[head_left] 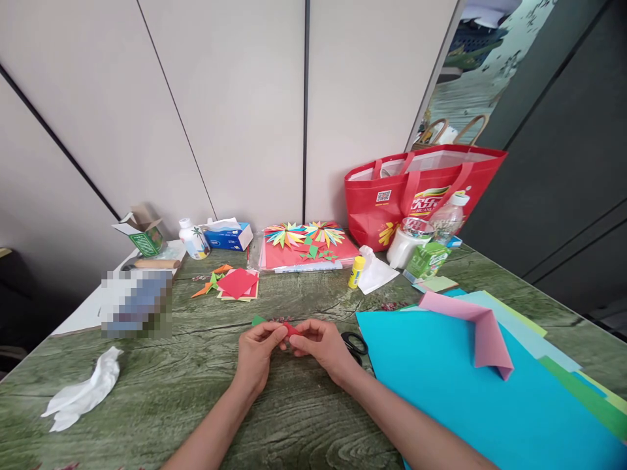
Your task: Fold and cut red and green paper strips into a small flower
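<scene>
A small folded red paper piece (290, 331) sits between the fingertips of both my hands, just above the green wood-grain table (196, 391). My left hand (257, 352) pinches its left end with fingers curled. My right hand (321, 343) pinches its right end. A small green paper scrap (257, 320) lies on the table just left of my left hand. Black-handled scissors (355, 343) lie right behind my right hand, partly hidden by it.
Large sheets of blue paper (441, 391) with a folded pink sheet (484, 333) cover the right side. A yellow glue stick (356, 271), red square papers (238, 283), colourful paper stars (304, 236), a red tote bag (416, 192), a tissue box (228, 235) and a crumpled tissue (83, 391) surround me.
</scene>
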`<action>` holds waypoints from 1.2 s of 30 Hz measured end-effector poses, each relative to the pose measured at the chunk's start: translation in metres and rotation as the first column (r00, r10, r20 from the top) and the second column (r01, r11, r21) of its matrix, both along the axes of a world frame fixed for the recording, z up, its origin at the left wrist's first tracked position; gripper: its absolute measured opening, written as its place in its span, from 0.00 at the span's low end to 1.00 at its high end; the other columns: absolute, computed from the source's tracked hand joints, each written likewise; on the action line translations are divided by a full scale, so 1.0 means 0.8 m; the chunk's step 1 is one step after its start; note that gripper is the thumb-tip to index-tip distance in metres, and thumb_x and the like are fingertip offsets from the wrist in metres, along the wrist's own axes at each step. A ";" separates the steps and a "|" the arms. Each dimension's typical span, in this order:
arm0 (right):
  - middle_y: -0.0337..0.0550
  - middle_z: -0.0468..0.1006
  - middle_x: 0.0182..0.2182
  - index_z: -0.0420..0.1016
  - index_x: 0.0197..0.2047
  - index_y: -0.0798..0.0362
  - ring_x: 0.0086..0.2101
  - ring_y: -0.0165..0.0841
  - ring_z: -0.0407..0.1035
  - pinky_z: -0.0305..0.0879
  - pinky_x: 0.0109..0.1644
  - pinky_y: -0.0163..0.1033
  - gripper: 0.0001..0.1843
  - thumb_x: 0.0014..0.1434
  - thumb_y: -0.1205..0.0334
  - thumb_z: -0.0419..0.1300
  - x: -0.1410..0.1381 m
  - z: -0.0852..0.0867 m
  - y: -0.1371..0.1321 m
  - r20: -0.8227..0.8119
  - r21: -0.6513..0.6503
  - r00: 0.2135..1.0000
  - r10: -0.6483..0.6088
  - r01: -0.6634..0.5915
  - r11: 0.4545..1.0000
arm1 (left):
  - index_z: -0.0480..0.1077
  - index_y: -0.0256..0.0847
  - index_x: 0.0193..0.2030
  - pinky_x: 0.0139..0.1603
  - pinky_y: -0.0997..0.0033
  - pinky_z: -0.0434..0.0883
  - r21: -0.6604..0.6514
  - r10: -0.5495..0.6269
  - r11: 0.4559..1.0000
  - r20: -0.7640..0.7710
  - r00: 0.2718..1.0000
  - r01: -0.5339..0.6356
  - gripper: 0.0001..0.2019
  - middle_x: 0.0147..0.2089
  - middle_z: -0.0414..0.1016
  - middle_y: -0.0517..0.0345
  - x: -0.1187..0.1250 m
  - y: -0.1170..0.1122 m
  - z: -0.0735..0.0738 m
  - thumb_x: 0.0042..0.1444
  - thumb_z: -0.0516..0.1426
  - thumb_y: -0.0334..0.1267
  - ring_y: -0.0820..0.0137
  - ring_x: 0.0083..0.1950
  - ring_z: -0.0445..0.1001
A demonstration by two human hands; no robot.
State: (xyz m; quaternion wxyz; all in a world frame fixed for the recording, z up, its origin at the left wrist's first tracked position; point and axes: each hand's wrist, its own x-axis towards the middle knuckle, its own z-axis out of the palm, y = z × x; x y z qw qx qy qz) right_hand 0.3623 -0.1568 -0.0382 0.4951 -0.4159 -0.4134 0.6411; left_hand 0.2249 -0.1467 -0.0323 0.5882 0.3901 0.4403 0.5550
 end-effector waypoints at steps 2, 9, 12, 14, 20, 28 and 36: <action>0.38 0.75 0.22 0.72 0.25 0.57 0.23 0.27 0.67 0.65 0.28 0.33 0.15 0.39 0.56 0.67 0.000 -0.001 0.001 0.030 0.027 1.000 0.002 -0.003 1.000 | 0.75 0.36 0.22 0.23 0.77 0.62 0.001 -0.003 1.000 -0.045 0.999 0.003 0.05 0.19 0.73 0.61 0.000 0.000 0.000 0.36 0.65 0.35 0.77 0.19 0.64; 0.33 0.69 0.14 0.64 0.21 0.55 0.15 0.24 0.61 0.59 0.20 0.30 0.17 0.41 0.53 0.65 0.001 -0.002 0.000 0.123 0.070 0.992 -0.015 0.006 0.998 | 0.74 0.36 0.23 0.22 0.77 0.62 0.012 -0.044 0.999 -0.107 0.993 0.046 0.05 0.22 0.73 0.60 0.002 -0.004 -0.002 0.40 0.64 0.36 0.78 0.19 0.64; 0.33 0.69 0.12 0.66 0.20 0.56 0.14 0.24 0.60 0.57 0.18 0.30 0.17 0.40 0.52 0.66 0.002 -0.002 0.001 0.132 0.056 0.991 -0.021 0.014 0.998 | 0.74 0.35 0.24 0.22 0.78 0.62 0.022 -0.045 0.999 -0.107 0.993 0.048 0.05 0.23 0.74 0.60 0.002 -0.004 -0.003 0.41 0.63 0.36 0.78 0.20 0.64; 0.34 0.69 0.13 0.68 0.21 0.57 0.14 0.24 0.61 0.58 0.19 0.30 0.16 0.39 0.53 0.66 0.002 -0.003 0.002 0.130 0.050 0.991 -0.030 0.024 0.998 | 0.74 0.35 0.24 0.22 0.78 0.62 0.023 -0.036 0.999 -0.111 0.993 0.038 0.05 0.22 0.73 0.60 0.002 -0.004 -0.004 0.41 0.63 0.36 0.78 0.19 0.64; 0.37 0.74 0.23 0.70 0.29 0.56 0.24 0.27 0.68 0.66 0.29 0.33 0.16 0.41 0.55 0.67 0.000 -0.001 0.001 0.011 0.094 0.999 0.032 -0.033 0.995 | 0.73 0.35 0.25 0.20 0.77 0.63 0.040 0.020 0.999 -0.165 0.986 -0.014 0.07 0.21 0.73 0.61 0.003 -0.003 0.001 0.39 0.63 0.36 0.77 0.18 0.64; 0.39 0.75 0.24 0.71 0.29 0.57 0.26 0.29 0.70 0.68 0.34 0.37 0.19 0.39 0.52 0.67 0.003 0.007 -0.001 -0.103 -0.024 0.994 0.044 -0.047 0.999 | 0.74 0.36 0.35 0.16 0.78 0.64 0.112 0.069 0.993 -0.256 0.964 -0.042 0.13 0.20 0.71 0.61 0.005 -0.007 0.008 0.42 0.61 0.40 0.76 0.17 0.65; 0.40 0.75 0.30 0.72 0.34 0.54 0.32 0.31 0.70 0.66 0.39 0.38 0.19 0.37 0.59 0.69 0.006 0.004 0.001 -0.054 0.066 0.998 0.017 -0.014 0.998 | 0.72 0.37 0.39 0.19 0.76 0.68 0.093 0.048 0.995 -0.228 0.973 -0.027 0.15 0.29 0.74 0.59 0.005 -0.006 0.006 0.41 0.62 0.38 0.76 0.19 0.67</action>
